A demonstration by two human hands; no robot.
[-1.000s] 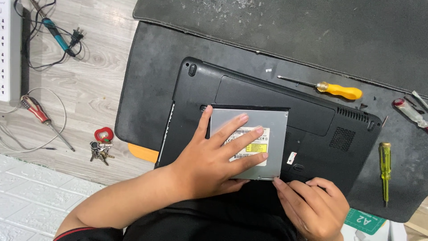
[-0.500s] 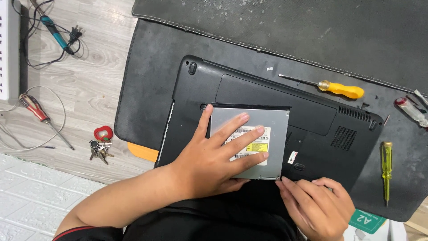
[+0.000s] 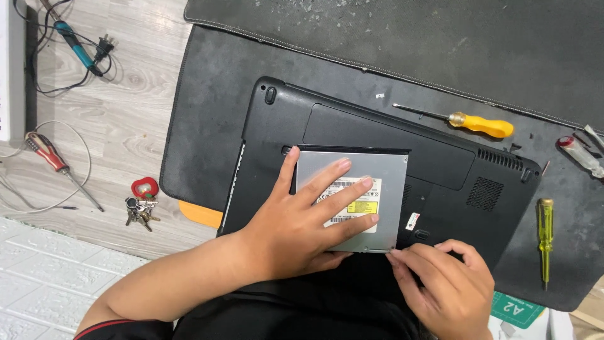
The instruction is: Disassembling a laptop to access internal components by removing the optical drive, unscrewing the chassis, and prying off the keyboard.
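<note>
A black laptop [image 3: 377, 132] lies upside down on a black mat [image 3: 214, 113]. A grey metal optical drive [image 3: 384, 173] rests flat on its underside near the front edge. My left hand [image 3: 302, 220] lies palm down on the drive, fingers spread across its label. My right hand [image 3: 447, 289] is at the drive's near right corner, fingertips touching that corner and the laptop's edge.
A yellow-handled screwdriver [image 3: 472, 123] lies on the mat behind the laptop, a yellow-green one [image 3: 545, 233] to its right. On the wooden floor at left are a red-handled screwdriver [image 3: 53, 160], keys [image 3: 141, 204], and a soldering iron [image 3: 75, 44] with cable. An orange pick [image 3: 200, 214] sticks out under the mat.
My left hand stays pressed on the drive. My right hand has shifted slightly at the drive's near right corner. The drive has barely moved.
</note>
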